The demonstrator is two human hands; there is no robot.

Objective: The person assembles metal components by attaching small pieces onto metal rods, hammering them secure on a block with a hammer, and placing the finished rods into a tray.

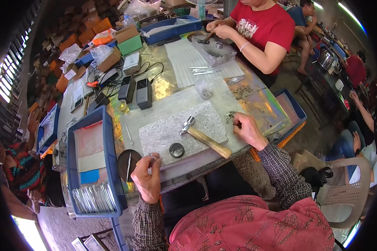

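My left hand (147, 179) is closed at the front left edge of a speckled stone slab (159, 131), thumb and fingertips pinching a small shiny metal piece. To the right of the slab my right hand (250, 130) has its fingers curled together beside a little heap of small metal parts (230, 116); whether they grip one is hidden. Across the slab lies a ball-peen hammer (206, 140), its wooden handle toward me. A round dark metal block (176, 150) stands near my left hand. Left of that hand, a thin metal tool (129, 166) rests on a dark round dish (123, 157).
At left a blue tray (73, 167) holds rows of thin silver strips. Dark box-shaped devices (144, 94) and cables stand beyond it. A clear bag of small parts (204, 89) lies past the slab. Opposite, a person in red (259, 29) works at another stone block (215, 52).
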